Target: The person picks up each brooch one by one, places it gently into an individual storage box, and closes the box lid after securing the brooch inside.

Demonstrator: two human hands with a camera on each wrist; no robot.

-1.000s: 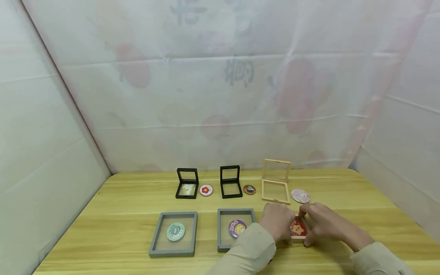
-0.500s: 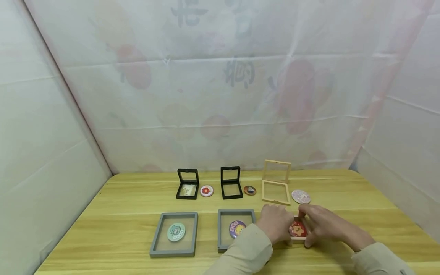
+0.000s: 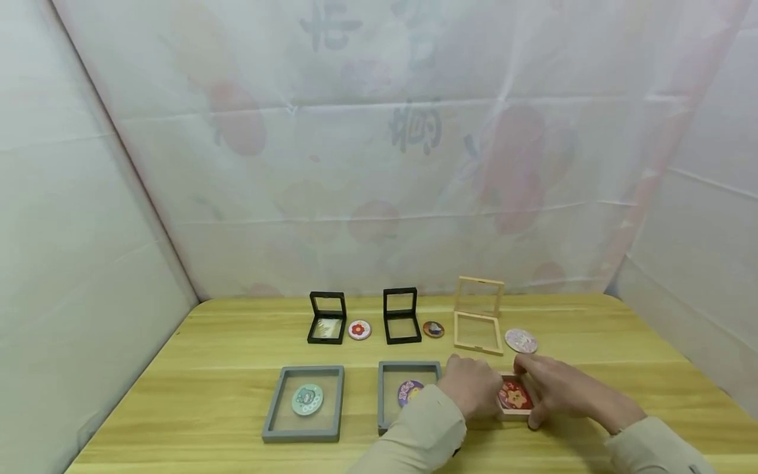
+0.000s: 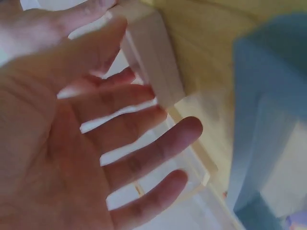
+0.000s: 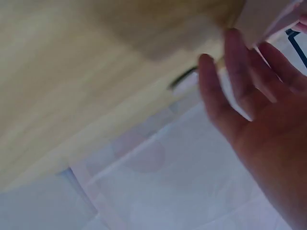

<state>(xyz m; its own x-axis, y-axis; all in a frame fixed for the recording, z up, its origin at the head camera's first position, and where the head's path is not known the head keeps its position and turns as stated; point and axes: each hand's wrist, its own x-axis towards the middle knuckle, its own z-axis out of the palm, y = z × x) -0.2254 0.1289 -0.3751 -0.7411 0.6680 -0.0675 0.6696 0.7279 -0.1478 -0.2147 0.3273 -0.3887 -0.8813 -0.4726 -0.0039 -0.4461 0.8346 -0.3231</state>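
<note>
In the head view, a small pale pink display frame (image 3: pixel 515 413) lies at the right front of the table, with a red star badge (image 3: pixel 514 395) inside it. My right hand (image 3: pixel 562 390) grips this frame, index finger at the back edge and thumb at the front. At its left side is my left hand (image 3: pixel 470 387). The left wrist view has the left fingers (image 4: pixel 136 158) spread and nearly straight, thumb and index tips beside the frame's side wall (image 4: pixel 153 57). Exact contact there is unclear. The right wrist view shows the right hand (image 5: pixel 264 105) beside the frame's edge.
Two grey frames (image 3: pixel 303 436) with badges stand left of the hands, the nearer one partly behind my left sleeve. Farther back are two black frames (image 3: pixel 403 340) and a light wooden frame (image 3: pixel 478 349), lids raised. Round badges (image 3: pixel 359 330) lie beside them.
My left hand has shifted slightly left, exposing more of the pink frame's left edge. The right hand stays around the frame. The whole head view has drifted a little.
</note>
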